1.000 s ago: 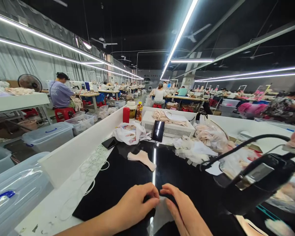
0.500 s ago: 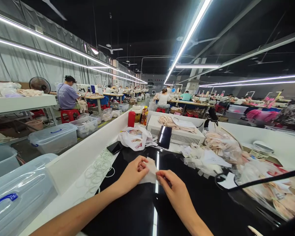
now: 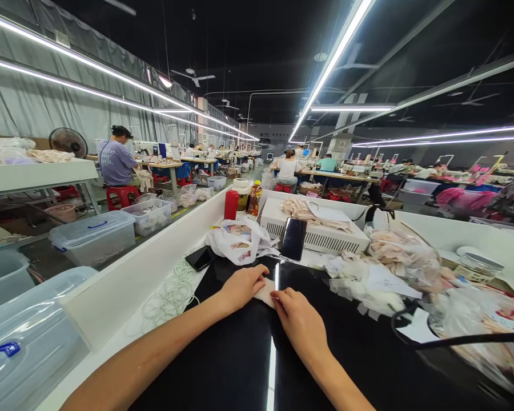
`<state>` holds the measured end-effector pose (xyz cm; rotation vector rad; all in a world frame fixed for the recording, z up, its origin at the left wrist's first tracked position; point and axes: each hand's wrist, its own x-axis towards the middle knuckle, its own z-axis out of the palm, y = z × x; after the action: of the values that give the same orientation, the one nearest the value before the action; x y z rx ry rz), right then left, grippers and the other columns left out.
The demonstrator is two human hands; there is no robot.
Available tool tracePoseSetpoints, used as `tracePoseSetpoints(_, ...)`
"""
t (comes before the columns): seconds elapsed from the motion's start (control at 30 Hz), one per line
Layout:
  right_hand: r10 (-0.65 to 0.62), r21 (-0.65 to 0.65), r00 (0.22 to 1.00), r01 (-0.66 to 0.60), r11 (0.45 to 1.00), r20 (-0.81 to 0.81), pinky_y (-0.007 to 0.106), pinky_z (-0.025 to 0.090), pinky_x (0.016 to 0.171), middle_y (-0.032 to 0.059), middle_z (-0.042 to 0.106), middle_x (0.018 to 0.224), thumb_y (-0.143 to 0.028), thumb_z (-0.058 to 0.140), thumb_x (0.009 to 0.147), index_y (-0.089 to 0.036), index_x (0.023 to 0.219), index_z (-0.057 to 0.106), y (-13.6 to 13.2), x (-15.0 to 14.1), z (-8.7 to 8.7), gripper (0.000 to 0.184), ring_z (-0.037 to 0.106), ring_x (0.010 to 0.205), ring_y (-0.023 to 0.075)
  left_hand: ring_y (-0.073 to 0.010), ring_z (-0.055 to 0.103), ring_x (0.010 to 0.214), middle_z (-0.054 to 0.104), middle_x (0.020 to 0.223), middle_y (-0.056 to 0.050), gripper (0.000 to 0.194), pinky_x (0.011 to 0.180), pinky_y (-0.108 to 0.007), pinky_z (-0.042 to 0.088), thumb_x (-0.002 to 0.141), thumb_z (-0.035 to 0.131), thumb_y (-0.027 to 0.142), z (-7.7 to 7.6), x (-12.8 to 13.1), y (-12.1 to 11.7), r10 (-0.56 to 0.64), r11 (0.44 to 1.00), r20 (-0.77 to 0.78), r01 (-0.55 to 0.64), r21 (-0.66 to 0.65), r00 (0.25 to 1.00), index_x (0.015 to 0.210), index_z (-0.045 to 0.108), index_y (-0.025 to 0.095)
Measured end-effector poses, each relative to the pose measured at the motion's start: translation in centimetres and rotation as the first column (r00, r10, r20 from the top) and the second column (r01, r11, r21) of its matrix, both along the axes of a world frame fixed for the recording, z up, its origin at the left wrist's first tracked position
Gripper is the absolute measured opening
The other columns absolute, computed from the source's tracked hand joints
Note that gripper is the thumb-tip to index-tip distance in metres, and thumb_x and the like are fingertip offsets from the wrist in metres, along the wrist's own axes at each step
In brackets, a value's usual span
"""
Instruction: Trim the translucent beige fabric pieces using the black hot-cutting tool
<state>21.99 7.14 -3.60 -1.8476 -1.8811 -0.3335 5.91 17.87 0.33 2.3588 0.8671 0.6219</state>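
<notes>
My left hand [image 3: 241, 285] and my right hand [image 3: 298, 317] are stretched out over a glossy black work surface [image 3: 240, 365]. Between them lies a small pale fabric piece [image 3: 266, 293]. Both hands pinch it at its edges and press it onto the black surface. Most of the piece is hidden under my fingers.
A phone [image 3: 293, 238] leans on a white slotted box [image 3: 317, 234] stacked with beige fabric. A black phone [image 3: 199, 258], white plastic bag [image 3: 237, 240], elastic rings [image 3: 169, 294], red bottle [image 3: 231, 204] and bagged pieces [image 3: 405, 257] surround me. Clear bins [image 3: 92, 237] stand left; seated workers [image 3: 116, 160] sew beyond.
Both hands have reached forward from the near edge to the middle of the black surface, taking the pale fabric piece with them. The view has swung away from the black machine at right.
</notes>
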Motion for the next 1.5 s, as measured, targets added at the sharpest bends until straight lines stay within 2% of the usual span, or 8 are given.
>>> tracePoseSetpoints(0.23, -0.047, -0.016, 0.987, 0.05, 0.999, 0.156, 0.027, 0.051, 0.065, -0.0006, 0.066, 0.083, -0.024, 0.058, 0.107, -0.016, 0.1, 0.07, 0.2, -0.2, -0.2, 0.016, 0.064, 0.072, 0.0136, -0.0234, 0.069, 0.106, 0.068, 0.124, -0.009, 0.031, 0.093, -0.045, 0.06, 0.103, 0.066, 0.036, -1.0, 0.8, 1.2, 0.037, 0.999, -0.054, -0.036, 0.007, 0.998, 0.127, 0.065, 0.016)
tracePoseSetpoints(0.63, -0.061, -0.078, 0.935, 0.094, 0.993, 0.348, 0.031, 0.057, 0.071, -0.0009, 0.068, 0.088, -0.016, 0.065, 0.101, -0.016, 0.101, 0.069, -0.2, -0.9, 0.4, 0.004, 0.067, 0.076, 0.0148, -0.0233, 0.069, 0.106, 0.067, 0.125, -0.01, 0.031, 0.091, -0.044, 0.06, 0.103, 0.066, 0.036, -0.9, 1.0, 1.5, 0.033, 0.999, -0.111, -0.033, -0.002, 0.993, 0.127, 0.064, 0.017)
tracePoseSetpoints(0.87, -0.068, -0.056, 0.931, 0.095, 0.994, 0.359, 0.032, 0.054, 0.074, -0.0007, 0.066, 0.089, -0.023, 0.066, 0.101, -0.017, 0.1, 0.068, 0.0, -0.9, 0.1, 0.007, 0.065, 0.079, 0.0162, -0.0238, 0.069, 0.107, 0.067, 0.126, -0.01, 0.032, 0.092, -0.045, 0.06, 0.103, 0.066, 0.036, -0.8, 1.0, 1.3, 0.059, 0.997, -0.147, -0.052, 0.053, 0.987, 0.128, 0.064, 0.017)
tracePoseSetpoints(1.0, -0.049, -0.021, 0.941, 0.059, 0.998, 0.334, 0.033, 0.049, 0.075, 0.0021, 0.067, 0.09, -0.017, 0.064, 0.1, -0.017, 0.099, 0.068, -0.3, -0.8, 0.1, 0.004, 0.064, 0.082, 0.0184, -0.0241, 0.068, 0.108, 0.067, 0.127, -0.01, 0.031, 0.094, -0.046, 0.059, 0.103, 0.066, 0.036, -0.9, 0.9, 1.0, 0.087, 0.991, -0.159, -0.069, 0.115, 0.983, 0.127, 0.065, 0.017)
tracePoseSetpoints(1.13, -0.037, 0.019, 0.953, 0.033, 0.999, 0.301, 0.037, 0.047, 0.079, 0.0084, 0.073, 0.103, -0.008, 0.058, 0.099, -0.021, 0.105, 0.07, -0.9, -1.0, 0.3, 0.018, 0.067, 0.091, 0.0241, -0.0251, 0.067, 0.112, 0.066, 0.129, -0.01, 0.031, 0.096, -0.047, 0.058, 0.103, 0.066, 0.036, -0.6, 0.5, 0.9, 0.121, 0.978, -0.144, -0.093, 0.184, 0.982, 0.127, 0.065, 0.017)
tracePoseSetpoints(1.33, 0.046, 0.092, 0.963, -0.073, 0.993, 0.266, 0.044, 0.053, 0.089, 0.0121, 0.074, 0.125, -0.006, 0.052, 0.099, -0.02, 0.124, 0.067, -4.6, -1.8, 1.5, 0.032, 0.07, 0.108, 0.0295, -0.0256, 0.066, 0.116, 0.066, 0.129, -0.01, 0.028, 0.101, -0.049, 0.056, 0.103, 0.066, 0.035, 0.6, -1.0, 0.1, 0.127, 0.96, -0.109, -0.095, 0.262, 0.986, 0.124, 0.066, 0.017)
tracePoseSetpoints(1.47, 0.223, 0.081, 0.946, -0.248, 0.965, 0.235, 0.033, 0.06, 0.082, 0.0045, 0.078, 0.114, -0.017, 0.049, 0.103, -0.028, 0.122, 0.07, -9.9, -1.0, 0.9, 0.03, 0.075, 0.099, 0.0213, -0.0259, 0.065, 0.117, 0.07, 0.122, -0.009, 0.019, 0.107, -0.048, 0.05, 0.103, 0.062, 0.024, 1.5, -2.1, -1.6, 0.107, 0.955, -0.106, -0.073, 0.287, 0.989, 0.119, 0.068, 0.017)
tracePoseSetpoints(1.5, 0.353, 0.043, 0.922, -0.363, 0.931, 0.159, 0.028, 0.061, 0.079, 0.003, 0.079, 0.109, -0.023, 0.052, 0.104, -0.03, 0.122, 0.07, -11.6, -0.5, 0.3, 0.027, 0.076, 0.095, 0.0195, -0.0261, 0.065, 0.117, 0.07, 0.121, -0.009, 0.019, 0.107, -0.046, 0.049, 0.103, 0.06, 0.022, 1.7, -2.3, -2.2, 0.097, 0.955, -0.109, -0.061, 0.289, 0.989, 0.119, 0.069, 0.017)
